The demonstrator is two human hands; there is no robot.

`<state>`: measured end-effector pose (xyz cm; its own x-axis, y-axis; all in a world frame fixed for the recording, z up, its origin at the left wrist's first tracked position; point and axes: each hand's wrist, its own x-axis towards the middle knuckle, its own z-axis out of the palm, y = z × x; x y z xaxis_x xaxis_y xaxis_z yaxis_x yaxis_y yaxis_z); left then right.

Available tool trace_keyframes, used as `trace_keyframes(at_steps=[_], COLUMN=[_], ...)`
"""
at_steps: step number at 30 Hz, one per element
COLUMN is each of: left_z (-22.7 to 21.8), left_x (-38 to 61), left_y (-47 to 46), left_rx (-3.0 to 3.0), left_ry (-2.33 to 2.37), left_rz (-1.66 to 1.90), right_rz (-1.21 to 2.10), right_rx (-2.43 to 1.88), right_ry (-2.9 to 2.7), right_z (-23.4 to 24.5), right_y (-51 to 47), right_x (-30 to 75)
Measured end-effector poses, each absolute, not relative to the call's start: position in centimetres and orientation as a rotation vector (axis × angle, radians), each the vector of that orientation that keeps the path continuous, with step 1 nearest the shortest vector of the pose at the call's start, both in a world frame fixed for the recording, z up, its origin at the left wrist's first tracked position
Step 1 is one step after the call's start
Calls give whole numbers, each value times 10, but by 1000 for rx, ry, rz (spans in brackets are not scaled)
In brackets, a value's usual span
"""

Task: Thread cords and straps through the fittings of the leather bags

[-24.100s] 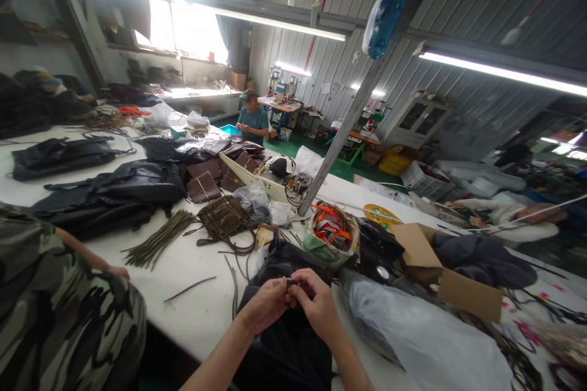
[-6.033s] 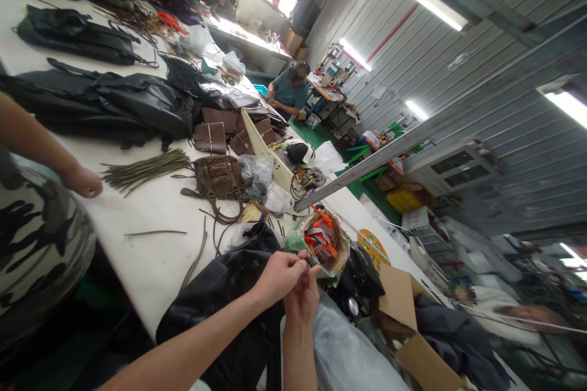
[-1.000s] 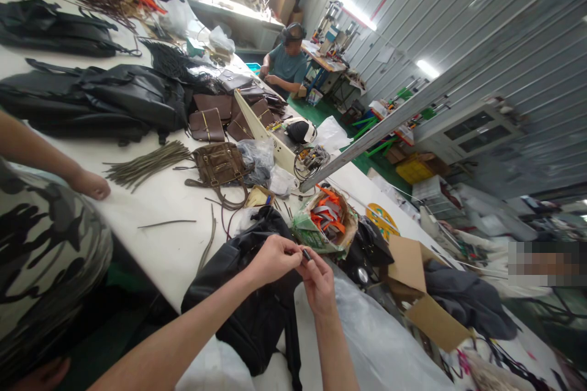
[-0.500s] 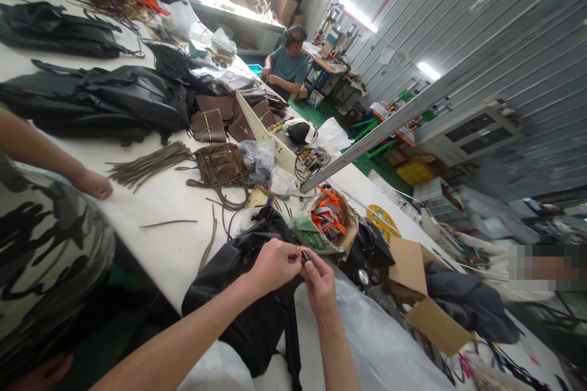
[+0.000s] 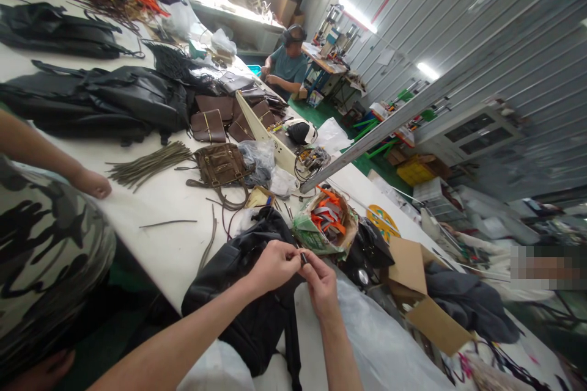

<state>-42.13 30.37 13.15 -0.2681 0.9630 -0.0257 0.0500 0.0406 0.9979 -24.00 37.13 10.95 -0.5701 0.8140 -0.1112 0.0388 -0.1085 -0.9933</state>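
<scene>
A black bag (image 5: 238,293) lies on the white table right in front of me, a strap of it hanging toward the near edge. Over its right side my left hand (image 5: 277,266) is closed, fingertips pinched together. Close against it, my right hand (image 5: 321,281) pinches a small black piece (image 5: 303,258) between thumb and fingers. Both hands' fingertips meet at this piece. Whether it is part of the bag's strap, I cannot tell. What the left fingers grip is mostly hidden.
A sack of orange and grey strips (image 5: 328,217) stands just beyond my hands. An open cardboard box (image 5: 408,269) is at right. A brown handbag (image 5: 220,166) and a bundle of cords (image 5: 151,165) lie farther left, near another person's hand (image 5: 94,184). A metal post (image 5: 367,134) rises behind.
My fingers have shifted slightly around the small black piece, and both hands remain together. The bag and the things around it stay where they were.
</scene>
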Motion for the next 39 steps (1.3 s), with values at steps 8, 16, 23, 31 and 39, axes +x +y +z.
trace_keyframes(at_steps=[8,16,23,31,39], left_z=[120,129,122,116,122], left_x=[-414,-412,-404,-403,-403], left_y=[306,303,299,296,297], left_rx=[976,1179,1606,1724,1509], left_ry=[1358,1526,1753,1885,1980], left_rz=[1335,1357,1404,1405,1427], right_rz=[1719,1584,1598,1534,1574], right_rx=[-907,-934,-954,-918,-867], right_ry=[-1612,-1726,-1677,-1863,-1877], right_z=[112,115,108,125,130], right_y=[368,368,372,376,378], right_x=[-239,-238,-237,-241,-242])
